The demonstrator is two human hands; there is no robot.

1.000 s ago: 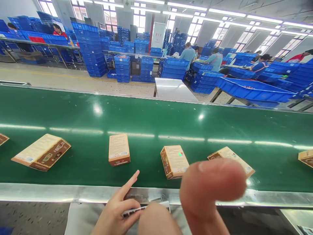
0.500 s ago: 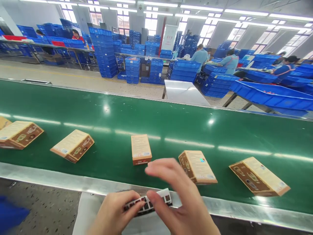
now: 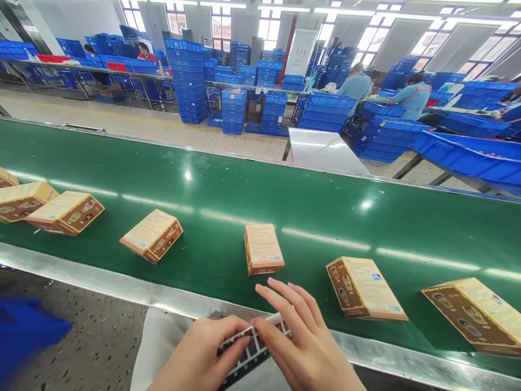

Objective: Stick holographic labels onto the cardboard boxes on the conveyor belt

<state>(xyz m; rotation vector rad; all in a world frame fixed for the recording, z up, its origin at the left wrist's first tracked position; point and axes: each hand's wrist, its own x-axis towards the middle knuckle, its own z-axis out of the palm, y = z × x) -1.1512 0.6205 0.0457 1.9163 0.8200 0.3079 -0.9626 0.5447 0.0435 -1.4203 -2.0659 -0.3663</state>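
Observation:
A narrow white-framed strip with dark square cells (image 3: pixel 255 344) is held low over the near edge of the belt; its exact kind cannot be made out. My left hand (image 3: pixel 211 347) pinches its left part between thumb and fingers. My right hand (image 3: pixel 303 336) is over the right part, thumb touching the strip and the other fingers stretched out towards the belt. The hands hide much of the strip. Just beyond my right fingertips, a cream and brown printed box (image 3: pixel 264 250) lies on the green conveyor belt (image 3: pixel 228 179).
More such boxes lie along the belt, one box (image 3: pixel 152 236) to the left and another box (image 3: pixel 366 288) to the right. A metal rail (image 3: pixel 101 278) borders the near side. Across the belt are a metal table (image 3: pixel 321 146), stacked blue crates (image 3: pixel 189 81) and seated people.
The view has swung left, and the boxes appear further right. My right fingers have spread over the strip, and the strip is tilted more, showing more cells.

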